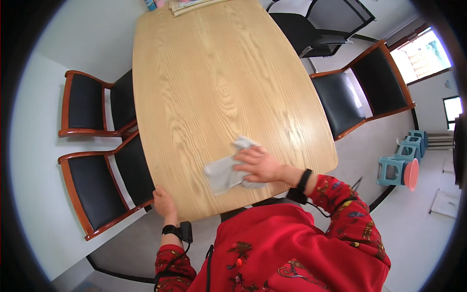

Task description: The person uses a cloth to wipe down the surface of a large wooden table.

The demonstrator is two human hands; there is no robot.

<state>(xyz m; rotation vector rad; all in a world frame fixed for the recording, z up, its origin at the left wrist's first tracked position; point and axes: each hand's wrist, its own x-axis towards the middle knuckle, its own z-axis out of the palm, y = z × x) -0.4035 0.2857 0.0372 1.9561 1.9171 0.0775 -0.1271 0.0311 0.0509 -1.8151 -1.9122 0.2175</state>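
A wooden table with a light grain (219,91) stretches out before me. My right hand (261,164) presses down on a crumpled pale grey cloth (220,175) near the table's front edge, its fingers spread over the fabric. Part of the cloth sticks out beyond the fingertips, and the palm hides some of it. At the front left corner, my left hand (164,202) holds the table's edge; its fingers are partly hidden. Each wrist wears a black strap with a small box and a cable.
Two black-padded wooden chairs (85,102) (96,189) stand along the left side by the wall. On the right are another wooden chair (341,102) and a black mesh chair (297,31). Folded material (178,10) lies at the far end. Plastic stools (390,171) stand farther right.
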